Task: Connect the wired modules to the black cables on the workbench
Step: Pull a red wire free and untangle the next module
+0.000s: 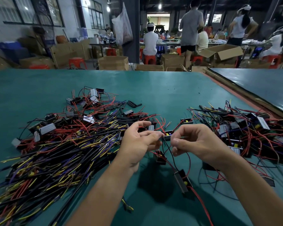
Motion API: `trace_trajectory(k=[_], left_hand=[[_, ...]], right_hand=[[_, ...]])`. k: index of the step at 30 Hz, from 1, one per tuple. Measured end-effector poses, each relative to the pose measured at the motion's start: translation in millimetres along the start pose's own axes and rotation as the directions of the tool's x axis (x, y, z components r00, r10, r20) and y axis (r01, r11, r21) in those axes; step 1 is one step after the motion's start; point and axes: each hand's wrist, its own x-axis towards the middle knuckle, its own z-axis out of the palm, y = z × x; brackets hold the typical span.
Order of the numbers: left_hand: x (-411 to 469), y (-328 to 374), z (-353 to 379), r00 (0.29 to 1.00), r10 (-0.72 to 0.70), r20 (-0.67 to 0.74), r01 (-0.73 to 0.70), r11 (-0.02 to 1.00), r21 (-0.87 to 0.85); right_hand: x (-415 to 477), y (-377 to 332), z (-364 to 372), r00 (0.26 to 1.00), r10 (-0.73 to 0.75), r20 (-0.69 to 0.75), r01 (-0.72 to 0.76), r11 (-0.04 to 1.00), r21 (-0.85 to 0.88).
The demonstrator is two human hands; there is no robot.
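Closest in, a black module [183,181] sits on a thin black wire [170,154] that runs up to the hands. The left hand [137,141] and right hand [198,142] each pinch wire ends, fingertips almost meeting. Black cables [64,144] are heaped left and wired modules [243,132] right, with just a narrow gap between. Past them the green workbench [153,84] is open to its far edge.

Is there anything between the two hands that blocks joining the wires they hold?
Nothing visible does. The left hand and the right hand each pinch thin wires, fingertips nearly meeting above the workbench; only those wires cross the gap.
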Motion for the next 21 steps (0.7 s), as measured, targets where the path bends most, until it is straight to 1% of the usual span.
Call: trace_trajectory(k=[3,7,10,14,17,19,21], left_hand=[[1,2,-1,0.997,-0.067,0.043,0.072,0.992,-0.102],[2,1,-3,0.994,-0.096,0.057,0.104,0.982,-0.159],[2,-1,-2,0.996,-0.084,0.042,0.088,0.989,-0.119],[2,-4,0,0.998,-0.062,0.023,0.063,0.996,-0.065],[2,-5,1,0.999,-0.043,0.008,0.043,0.999,-0.029],[1,-6,2,1.000,-0.008,-0.021,0.008,1.000,0.019],[0,-7,5,0.999,0.018,-0.040,-0.016,0.999,0.037]], right_hand=[[-2,-1,-2,0.999,-0.005,0.034,0.001,0.995,0.099],[-3,0,-8,0.994,0.006,0.108,-0.020,0.992,0.128],[-2,2,-8,0.984,0.016,0.178,-0.034,0.994,0.099],[-1,4,-9,0.971,0.069,0.231,-0.083,0.995,0.050],[-1,5,-11,0.957,0.094,0.275,-0.112,0.993,0.048],[-1,6,-10,0.957,0.079,0.279,-0.102,0.992,0.068],[0,6,-8,0.967,0.039,0.253,-0.065,0.994,0.094]])
